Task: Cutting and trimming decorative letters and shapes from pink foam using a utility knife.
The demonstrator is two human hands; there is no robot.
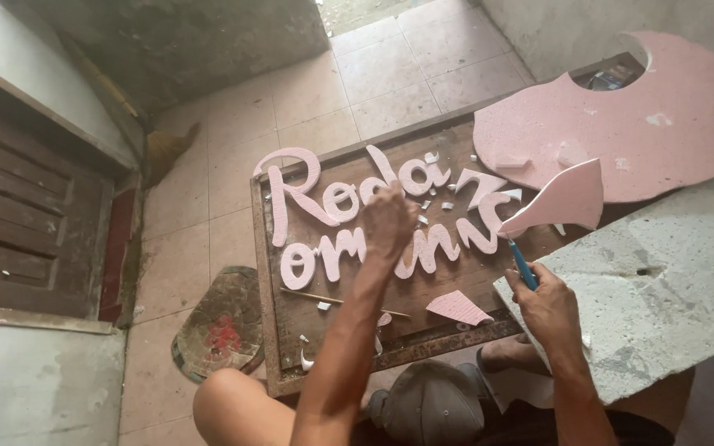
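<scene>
Pink foam cut-out letters (324, 211) lie in two rows on a dark wooden board (268, 272) on the tiled floor. My left hand (388, 221) rests on the middle of the letters, fingers pressed down on the foam. My right hand (545, 304) is shut on a thin blue knife (523, 264), its tip at the lower edge of a pink foam offcut (562, 201) that stands tilted up at the end of the lettering. A smaller pink scrap (457, 307) lies on the board near my right hand.
A large pink foam sheet (621, 124) with a cut-out hole lies at the upper right. A grey slab (671, 281) lies at the right. A thin stick (328, 297) and white crumbs sit on the board. A worn mat (221, 326) lies to the left, a wooden door (26, 215) further left.
</scene>
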